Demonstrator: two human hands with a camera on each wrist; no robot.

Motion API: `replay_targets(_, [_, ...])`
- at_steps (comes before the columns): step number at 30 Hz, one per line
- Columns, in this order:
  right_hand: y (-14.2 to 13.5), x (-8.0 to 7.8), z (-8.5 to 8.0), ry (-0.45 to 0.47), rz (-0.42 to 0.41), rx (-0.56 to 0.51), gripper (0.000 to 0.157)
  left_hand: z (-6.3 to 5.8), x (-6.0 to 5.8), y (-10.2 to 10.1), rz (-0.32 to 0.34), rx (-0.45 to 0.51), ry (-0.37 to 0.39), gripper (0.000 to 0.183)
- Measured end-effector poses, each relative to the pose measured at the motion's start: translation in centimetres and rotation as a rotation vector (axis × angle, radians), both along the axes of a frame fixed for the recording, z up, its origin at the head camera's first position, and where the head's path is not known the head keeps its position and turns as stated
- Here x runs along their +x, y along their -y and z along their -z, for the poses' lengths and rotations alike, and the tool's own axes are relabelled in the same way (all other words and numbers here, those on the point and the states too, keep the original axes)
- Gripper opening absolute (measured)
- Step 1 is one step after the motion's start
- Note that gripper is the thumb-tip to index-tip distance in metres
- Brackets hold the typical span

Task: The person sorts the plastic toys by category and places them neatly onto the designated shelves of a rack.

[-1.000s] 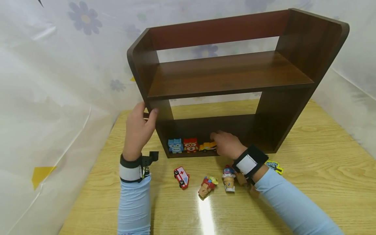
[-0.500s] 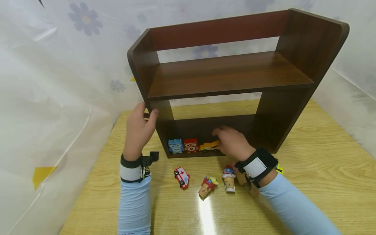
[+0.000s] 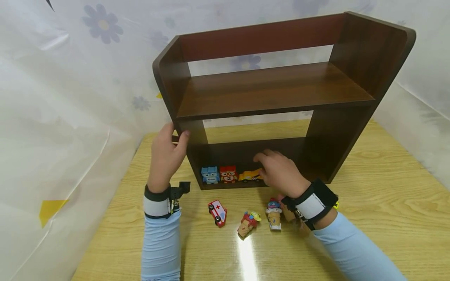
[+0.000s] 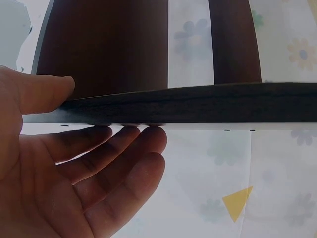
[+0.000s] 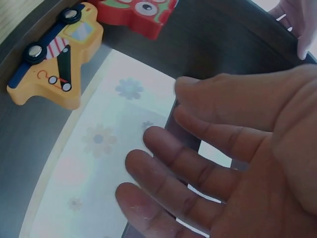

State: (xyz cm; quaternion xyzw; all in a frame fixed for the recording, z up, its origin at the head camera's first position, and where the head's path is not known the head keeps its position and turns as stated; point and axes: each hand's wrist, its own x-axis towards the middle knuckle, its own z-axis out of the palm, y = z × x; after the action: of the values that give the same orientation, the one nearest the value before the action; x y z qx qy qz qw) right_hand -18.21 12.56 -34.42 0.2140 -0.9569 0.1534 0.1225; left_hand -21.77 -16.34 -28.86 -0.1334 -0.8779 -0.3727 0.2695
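one yellow toy truck [image 3: 247,176] stands on the bottom board of one dark brown shelf [image 3: 277,84], with two wheels showing in the right wrist view. just beside it is the right hand [image 3: 279,171], fingers and thumb apart with nothing between them; the right wrist view shows a gap between hand and truck. the left hand [image 3: 166,152] is clamped on the edge of the shelf's left side panel, one thumb on the inner face and the fingers [image 4: 143,144] on the outer.

two toy owls share the bottom board to the left of the truck: one blue owl [image 3: 210,175], then one red owl [image 3: 228,174] marked with a 2.

in front of the shelf, on the counter [image 3: 123,230], one toy ambulance [image 3: 218,213] lies on its side, and to its right are two ice cream toys: one red-topped cone [image 3: 247,224] and one white-topped cone [image 3: 274,214]. more pieces by the right wrist are partly hidden.

each arm wears one wristband and one light blue sleeve [image 3: 161,246]. behind hangs a pale sheet [image 3: 88,89] printed with flowers.
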Motion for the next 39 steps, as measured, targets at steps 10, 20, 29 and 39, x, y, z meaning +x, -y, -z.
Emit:
replay_targets(10, [0.7, 0.8, -0.6, -0.058, 0.001, -0.012, 0.029, -0.1, 0.1, -0.1, 0.000, -0.001, 0.016, 0.037])
replay_targets(20, [1.7, 1.8, -1.2, -0.078, -0.017, -0.007, 0.028, 0.1, -0.1, 0.1, 0.006, 0.005, 0.017, 0.038])
replay_targets(29, [2.4, 2.5, -1.1, -0.064, -0.025, 0.002, 0.027, 0.0, -0.1, 0.0, -0.017, -0.007, 0.027, 0.038])
replay_targets(39, [3.8, 3.4, -0.8, -0.025, -0.043, 0.032, 0.029, -0.1, 0.0, -0.1, -0.012, -0.006, 0.032, 0.039])
